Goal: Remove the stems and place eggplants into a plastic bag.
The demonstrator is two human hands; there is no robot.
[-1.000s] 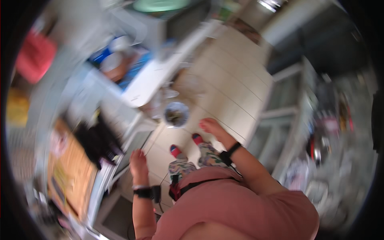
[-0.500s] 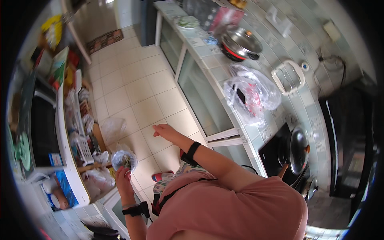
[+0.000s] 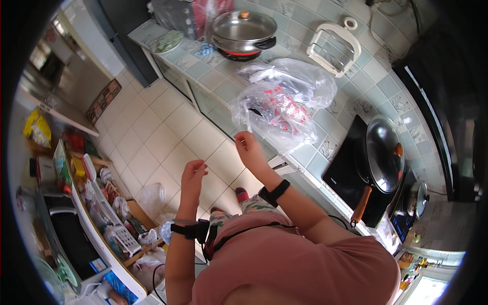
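Observation:
My left hand [image 3: 193,177] is held up over the tiled floor, fingers half bent and a little apart, with nothing in it. To its right my right hand [image 3: 248,148] is raised near the counter's front edge, its fingers curled in and nothing visible in them. Just beyond it on the counter lies a clear plastic bag with red print [image 3: 277,114], and a dark thing shows through it. Another clear plastic bag [image 3: 310,84] lies against it at the back. Neither hand touches the bags.
A lidded steel pan [image 3: 243,33] stands farther along the tiled counter [image 3: 216,79]. On the right, a wok with a glass lid [image 3: 385,157] sits on a black cooktop [image 3: 341,165], its wooden handle [image 3: 361,204] pointing toward me. A cluttered shelf unit [image 3: 96,223] lines the left side.
My view has turned toward the counter. My left hand has left the clear plastic-wrapped bundle by the shelf and come beside my right hand. My right fingers, stretched out before, are now curled.

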